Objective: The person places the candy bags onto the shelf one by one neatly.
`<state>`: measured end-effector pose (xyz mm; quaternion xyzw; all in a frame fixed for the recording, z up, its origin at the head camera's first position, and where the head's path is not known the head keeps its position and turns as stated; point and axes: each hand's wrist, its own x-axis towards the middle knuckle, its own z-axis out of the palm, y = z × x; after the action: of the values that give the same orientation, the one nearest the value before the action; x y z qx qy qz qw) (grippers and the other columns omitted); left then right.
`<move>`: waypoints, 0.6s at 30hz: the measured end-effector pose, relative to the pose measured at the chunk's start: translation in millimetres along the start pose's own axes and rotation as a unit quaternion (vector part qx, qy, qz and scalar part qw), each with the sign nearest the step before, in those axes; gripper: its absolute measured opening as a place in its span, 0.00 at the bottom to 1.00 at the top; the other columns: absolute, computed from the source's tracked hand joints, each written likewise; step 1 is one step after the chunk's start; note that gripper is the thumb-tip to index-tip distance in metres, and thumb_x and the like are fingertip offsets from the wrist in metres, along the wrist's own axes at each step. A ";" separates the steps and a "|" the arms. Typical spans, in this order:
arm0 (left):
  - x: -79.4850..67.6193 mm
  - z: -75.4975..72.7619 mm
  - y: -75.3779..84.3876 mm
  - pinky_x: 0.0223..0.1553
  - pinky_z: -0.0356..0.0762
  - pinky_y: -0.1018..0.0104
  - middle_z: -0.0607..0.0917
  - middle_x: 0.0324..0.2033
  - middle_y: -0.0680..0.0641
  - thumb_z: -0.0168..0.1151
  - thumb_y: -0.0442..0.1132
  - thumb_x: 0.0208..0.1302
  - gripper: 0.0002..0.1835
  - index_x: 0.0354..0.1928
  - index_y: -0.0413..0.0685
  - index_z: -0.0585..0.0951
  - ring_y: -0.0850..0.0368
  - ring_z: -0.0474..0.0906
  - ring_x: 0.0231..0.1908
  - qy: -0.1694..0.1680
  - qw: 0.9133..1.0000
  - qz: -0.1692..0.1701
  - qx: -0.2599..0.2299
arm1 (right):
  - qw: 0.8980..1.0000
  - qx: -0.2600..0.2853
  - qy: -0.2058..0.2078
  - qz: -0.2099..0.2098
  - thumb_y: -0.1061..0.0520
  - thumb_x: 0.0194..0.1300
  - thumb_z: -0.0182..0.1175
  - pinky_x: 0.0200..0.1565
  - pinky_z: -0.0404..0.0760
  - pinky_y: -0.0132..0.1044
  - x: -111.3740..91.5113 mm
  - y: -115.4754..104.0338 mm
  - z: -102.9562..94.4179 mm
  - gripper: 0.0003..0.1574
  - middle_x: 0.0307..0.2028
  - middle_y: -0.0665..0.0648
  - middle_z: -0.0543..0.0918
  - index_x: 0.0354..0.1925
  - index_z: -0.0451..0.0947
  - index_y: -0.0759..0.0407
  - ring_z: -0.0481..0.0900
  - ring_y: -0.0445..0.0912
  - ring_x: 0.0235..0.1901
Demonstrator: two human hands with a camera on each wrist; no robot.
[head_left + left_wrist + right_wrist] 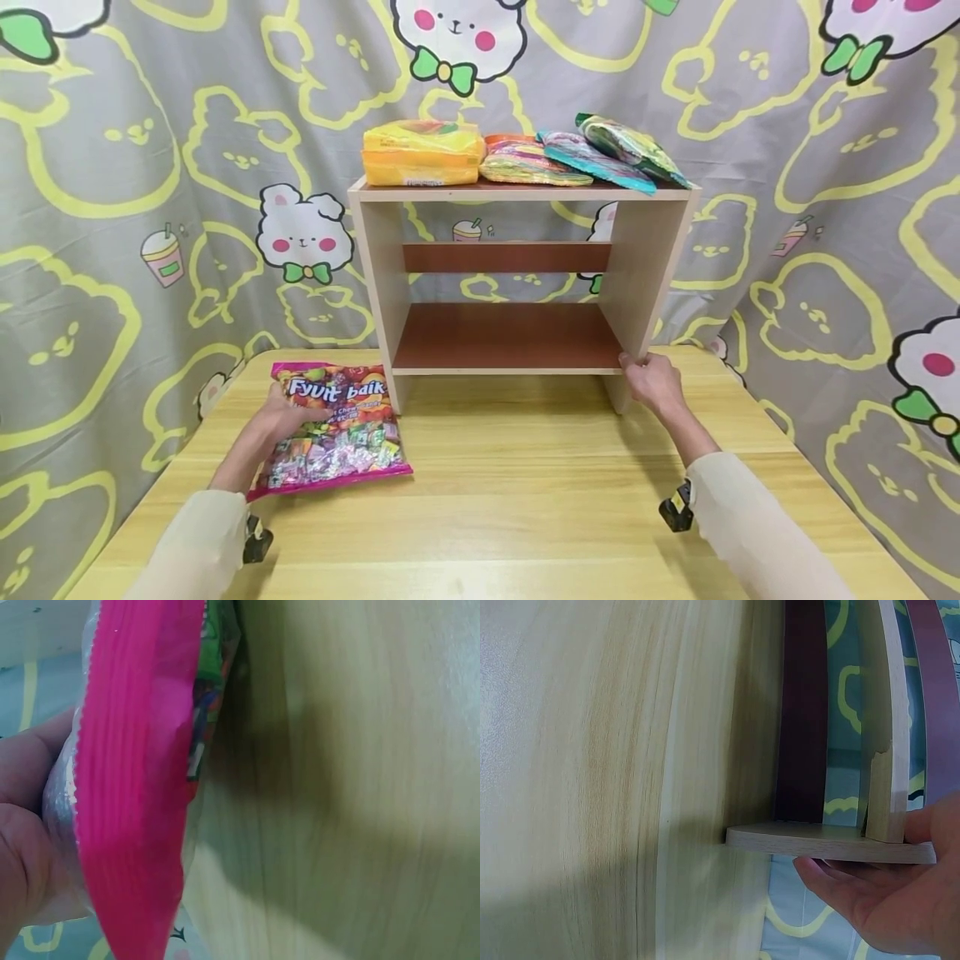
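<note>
A large candy bag (341, 429) with pink edges and "Fyuit baik" printing is at the left of the table. My left hand (288, 417) grips it by its left side, one finger lying across the printed front. In the left wrist view the bag's pink sealed end (142, 772) hides part of the left hand (34, 832). A small two-tier shelf (506, 337) stands upright behind, with brown boards and pale side panels. My right hand (654, 382) holds its right side panel at the lower board's height; in the right wrist view the right hand (900, 892) reaches around that panel (817, 844).
On the shelf's top lie a yellow package (423, 154), an orange-and-yellow packet (528, 161), a teal packet (596, 158) and a green packet (633, 146). A patterned grey curtain (292, 142) hangs around the wooden table (487, 492).
</note>
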<state>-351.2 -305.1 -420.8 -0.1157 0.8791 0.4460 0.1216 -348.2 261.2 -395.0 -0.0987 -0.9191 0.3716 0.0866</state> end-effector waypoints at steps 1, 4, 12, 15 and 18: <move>0.2 0.4 -0.8 0.68 0.59 0.32 0.51 0.70 0.18 0.68 0.54 0.63 0.69 0.74 0.36 0.19 0.21 0.59 0.66 0.004 1.000 0.002 -0.003 | 1.000 0.000 0.001 -0.001 0.42 0.77 0.45 0.31 0.73 0.39 0.3 0.1 0.2 0.33 0.34 0.68 0.87 0.50 0.79 0.70 0.84 0.54 0.32; 1.5 1.8 -3.4 0.65 0.64 0.34 0.57 0.69 0.20 0.70 0.52 0.62 0.66 0.76 0.35 0.27 0.24 0.64 0.64 0.017 1.000 0.017 -0.014 | 1.000 0.000 0.004 -0.002 0.42 0.77 0.45 0.31 0.73 0.39 0.5 0.2 0.7 0.33 0.33 0.67 0.87 0.48 0.80 0.70 0.84 0.54 0.32; 5.7 5.1 -3.6 0.62 0.68 0.37 0.66 0.68 0.28 0.74 0.45 0.60 0.55 0.77 0.41 0.46 0.31 0.70 0.62 0.051 0.997 0.053 -0.035 | 1.000 -0.002 0.009 -0.003 0.42 0.77 0.45 0.30 0.72 0.39 0.4 -0.2 1.1 0.31 0.28 0.64 0.86 0.45 0.80 0.69 0.83 0.54 0.31; 6.7 5.3 -2.1 0.63 0.67 0.38 0.67 0.68 0.29 0.75 0.43 0.59 0.54 0.78 0.43 0.49 0.33 0.71 0.61 0.058 0.996 0.064 -0.036 | 1.000 -0.004 0.009 -0.003 0.42 0.77 0.45 0.30 0.71 0.39 0.2 -1.1 0.7 0.32 0.25 0.61 0.85 0.44 0.81 0.69 0.81 0.54 0.31; 7.1 5.1 -1.1 0.63 0.66 0.37 0.67 0.69 0.29 0.75 0.43 0.59 0.54 0.78 0.43 0.49 0.33 0.70 0.62 0.057 0.995 0.071 -0.034 | 1.000 -0.005 0.009 -0.002 0.42 0.77 0.45 0.30 0.71 0.39 0.1 -1.9 0.4 0.32 0.25 0.61 0.85 0.44 0.81 0.68 0.81 0.54 0.31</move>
<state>-357.0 -302.3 -426.8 -0.0821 0.8748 0.4761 0.0355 -348.6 259.5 -394.0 -0.1008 -0.9202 0.3660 0.0951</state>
